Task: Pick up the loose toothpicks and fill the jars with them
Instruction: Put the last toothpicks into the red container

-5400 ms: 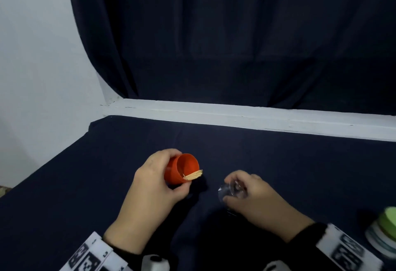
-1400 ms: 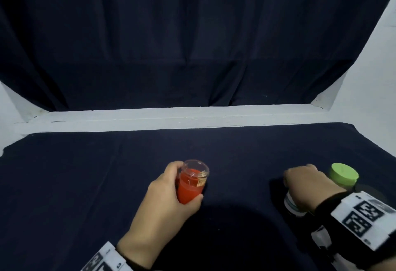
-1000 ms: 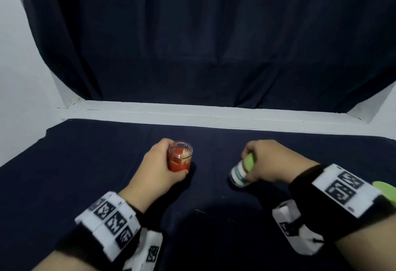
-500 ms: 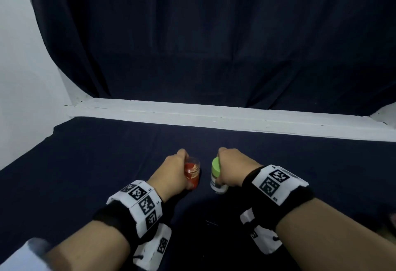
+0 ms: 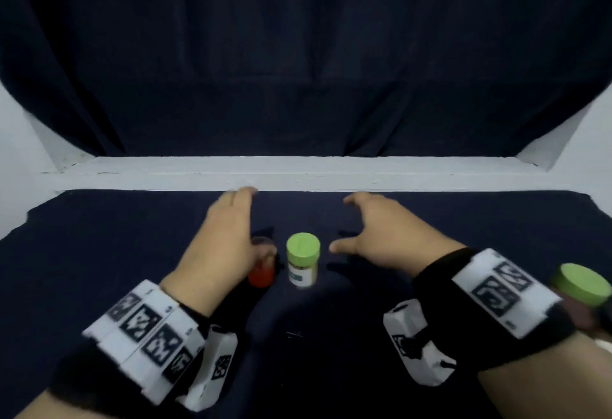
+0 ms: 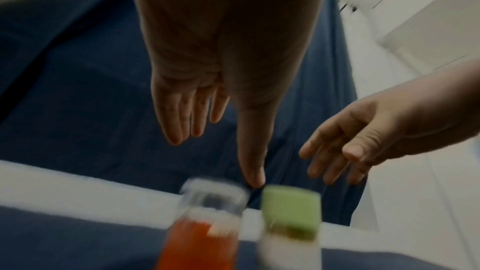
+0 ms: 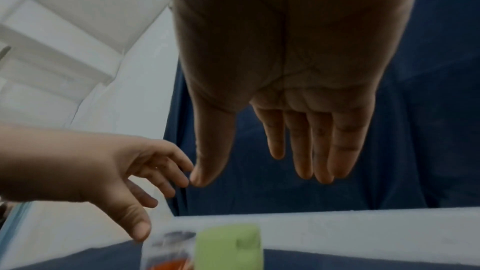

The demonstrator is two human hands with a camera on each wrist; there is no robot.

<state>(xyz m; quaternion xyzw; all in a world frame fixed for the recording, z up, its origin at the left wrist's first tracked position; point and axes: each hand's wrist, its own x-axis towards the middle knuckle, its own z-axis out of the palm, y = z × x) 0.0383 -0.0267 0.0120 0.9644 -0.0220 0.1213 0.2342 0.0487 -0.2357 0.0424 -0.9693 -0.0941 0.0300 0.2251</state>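
Observation:
A red jar (image 5: 262, 274) with a clear lid stands upright on the dark cloth, half hidden by my left hand (image 5: 228, 236). Right beside it stands a white jar with a green lid (image 5: 302, 261). My left hand hovers above the red jar with straight fingers and holds nothing. My right hand (image 5: 371, 229) is lifted to the right of the green-lidded jar, fingers spread, empty. In the left wrist view the red jar (image 6: 202, 239) and the green-lidded jar (image 6: 289, 223) stand side by side below the open left hand (image 6: 221, 130). The right wrist view shows the open right hand (image 7: 272, 161).
A second green-lidded jar (image 5: 581, 284) stands at the right edge behind my right wrist. A single thin toothpick-like sliver (image 5: 293, 334) lies on the dark cloth (image 5: 99, 253) near me. A white ledge (image 5: 298, 173) runs along the back under a dark curtain.
Both hands have let go of the jars and lifted away with fingers opened. The red jar and the green-lidded jar now stand free, side by side.

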